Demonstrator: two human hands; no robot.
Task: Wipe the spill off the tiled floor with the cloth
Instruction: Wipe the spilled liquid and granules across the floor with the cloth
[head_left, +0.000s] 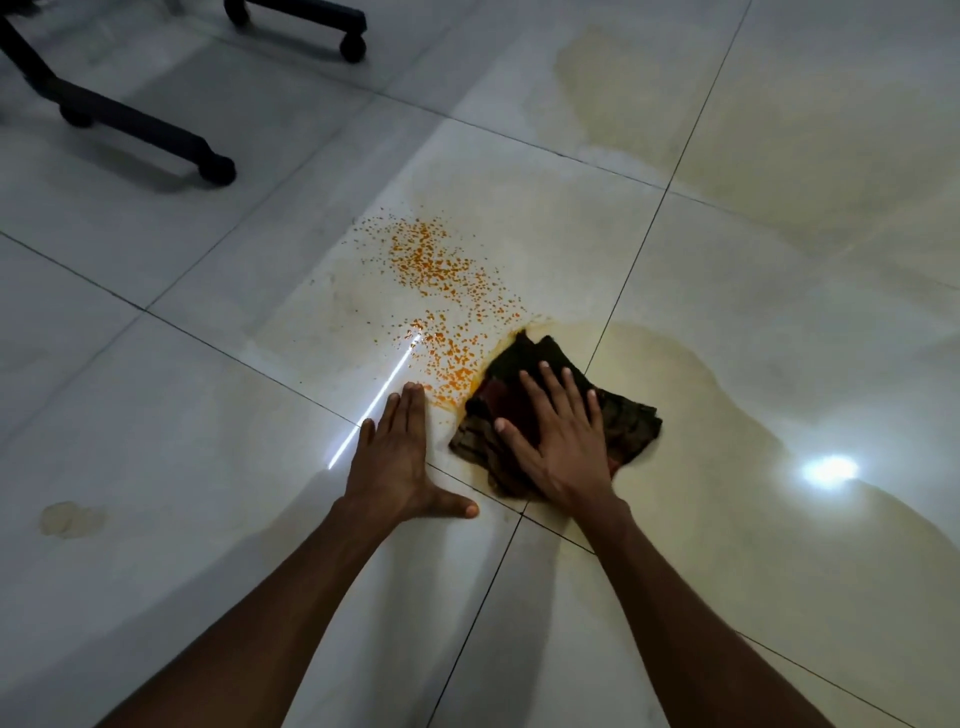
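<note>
A chair leg (130, 122) is sitting far up and left of the cloth. The left hand (397, 457) is lying flat on the floor (156, 415), just left of the cloth, fingers straight, its grip holding nothing. The orange spill (441, 291) is spreading up and left of the cloth, its near edge touching it. The dark cloth (540, 405) is lying bunched on the floor. The right hand (563, 441) is pressing flat on the cloth, fingers spread wide, not curling round it. Pale smears (727, 405) are shining right of the cloth. The cloth is looking soaked, so it may be smearing orange wider. The left fingertips are almost touching the spill and could be getting dirty.
</note>
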